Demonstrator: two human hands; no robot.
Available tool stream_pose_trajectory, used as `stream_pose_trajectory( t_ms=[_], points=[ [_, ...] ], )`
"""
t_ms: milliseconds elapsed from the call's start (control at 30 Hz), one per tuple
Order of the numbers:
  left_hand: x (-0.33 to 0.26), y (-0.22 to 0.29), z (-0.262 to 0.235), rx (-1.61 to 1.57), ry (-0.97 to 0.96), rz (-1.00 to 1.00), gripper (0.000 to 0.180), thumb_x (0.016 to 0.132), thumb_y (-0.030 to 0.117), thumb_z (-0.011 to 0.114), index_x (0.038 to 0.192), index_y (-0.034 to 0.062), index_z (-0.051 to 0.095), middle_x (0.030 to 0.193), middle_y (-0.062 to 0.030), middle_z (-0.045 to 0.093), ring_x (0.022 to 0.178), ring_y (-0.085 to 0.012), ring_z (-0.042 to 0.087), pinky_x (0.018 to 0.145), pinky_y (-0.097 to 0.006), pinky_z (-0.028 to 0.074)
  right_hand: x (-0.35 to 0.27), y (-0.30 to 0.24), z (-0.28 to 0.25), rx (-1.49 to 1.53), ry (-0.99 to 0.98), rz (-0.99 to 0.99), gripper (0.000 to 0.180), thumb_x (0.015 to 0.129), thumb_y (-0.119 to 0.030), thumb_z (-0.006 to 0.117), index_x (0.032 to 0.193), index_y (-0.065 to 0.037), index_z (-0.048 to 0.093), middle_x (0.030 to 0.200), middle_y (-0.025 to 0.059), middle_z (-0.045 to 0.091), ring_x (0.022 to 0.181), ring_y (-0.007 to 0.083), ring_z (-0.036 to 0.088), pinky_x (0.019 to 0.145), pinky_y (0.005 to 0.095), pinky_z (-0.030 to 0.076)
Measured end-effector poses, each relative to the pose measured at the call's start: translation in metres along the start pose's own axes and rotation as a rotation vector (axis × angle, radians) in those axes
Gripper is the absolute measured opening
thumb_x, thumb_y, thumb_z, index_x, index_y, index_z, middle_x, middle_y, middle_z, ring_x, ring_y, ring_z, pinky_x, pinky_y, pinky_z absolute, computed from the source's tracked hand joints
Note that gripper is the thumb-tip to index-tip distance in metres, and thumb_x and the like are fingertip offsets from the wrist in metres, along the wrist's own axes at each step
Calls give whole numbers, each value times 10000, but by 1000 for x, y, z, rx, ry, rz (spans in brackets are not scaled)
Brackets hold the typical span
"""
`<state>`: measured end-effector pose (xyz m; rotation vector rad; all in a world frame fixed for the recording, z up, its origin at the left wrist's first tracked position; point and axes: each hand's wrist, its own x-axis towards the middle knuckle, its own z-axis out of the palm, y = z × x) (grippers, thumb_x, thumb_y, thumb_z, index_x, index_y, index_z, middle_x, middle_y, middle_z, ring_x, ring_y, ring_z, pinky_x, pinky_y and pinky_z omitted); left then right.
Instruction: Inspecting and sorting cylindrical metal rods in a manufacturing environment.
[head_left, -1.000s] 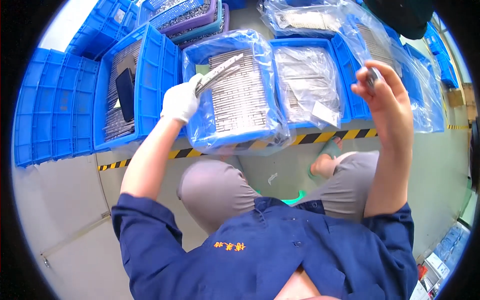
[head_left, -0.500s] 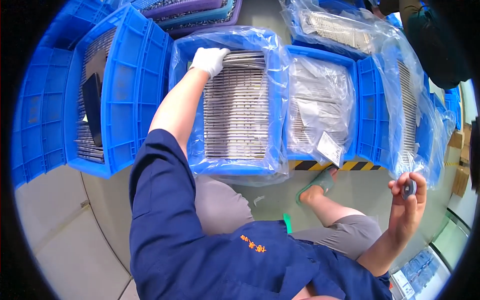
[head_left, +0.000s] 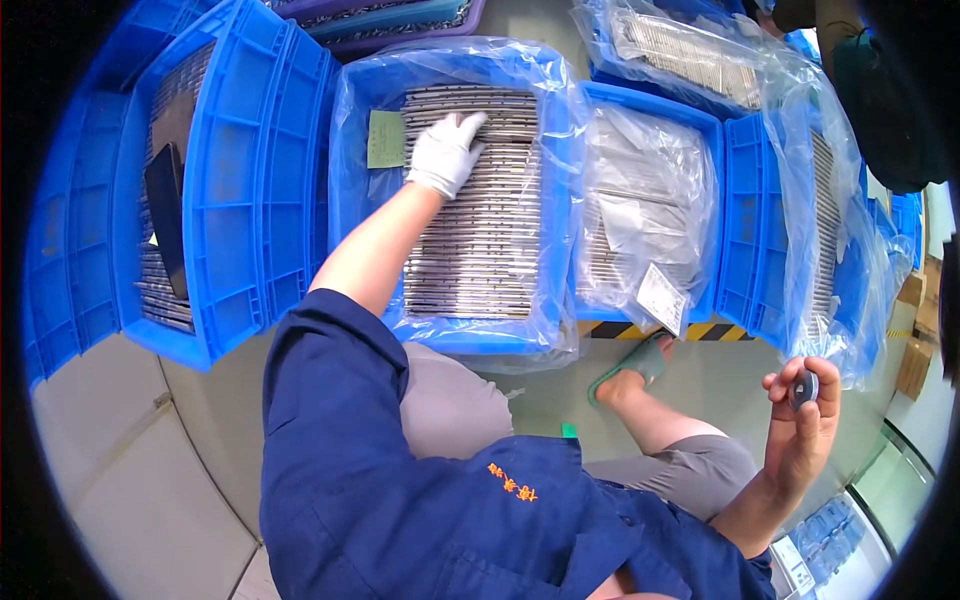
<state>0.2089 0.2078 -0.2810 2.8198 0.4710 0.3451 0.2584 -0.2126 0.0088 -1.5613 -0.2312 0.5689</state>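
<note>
My left hand [head_left: 446,156], in a white glove, lies over the rows of thin metal rods [head_left: 470,250] in the middle blue crate [head_left: 365,310]. Its fingers look spread, with no rod lifted in them. Clear plastic lining [head_left: 560,200] hangs over that crate's rim, and a yellow-green paper slip [head_left: 386,139] shows along its left inner side. Out to the right, my bare right hand [head_left: 802,425] is raised and pinches a small dark round disc [head_left: 803,389] between thumb and fingers. What the disc is, I cannot tell.
On the left stand stacked blue crates [head_left: 235,190]; a dark flat object [head_left: 165,220] lies on rods inside one. To the right are a plastic-covered crate [head_left: 650,180] with a white label card [head_left: 661,299] and another lined crate [head_left: 822,230]. Purple and blue trays [head_left: 400,18] sit behind.
My left hand has come down and right from the far end of the rods, where it gripped several; these now lie flat. My right hand has shifted slightly left and down, still with the disc.
</note>
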Motion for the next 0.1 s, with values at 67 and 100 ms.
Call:
stream_pose_trajectory(
  t_ms=[67, 100],
  points=[
    [-7, 0, 17, -59, 78, -3, 379, 754, 226, 646, 1113, 180, 534, 906, -111, 560, 803, -295, 584, 679, -411, 481, 1, 1, 2, 1, -11, -3, 499, 797, -280, 687, 1164, -7, 487, 998, 129, 537, 802, 163, 542, 839, 349, 447],
    [-5, -4, 25, -88, 129, 24, 381, 753, 233, 647, 1113, 177, 534, 906, -109, 562, 814, -297, 584, 686, -408, 482, 2, 1, 3, -6, -7, 6, 499, 797, -280, 687, 1164, -7, 487, 998, 129, 537, 802, 163, 542, 839, 349, 447]
  ],
)
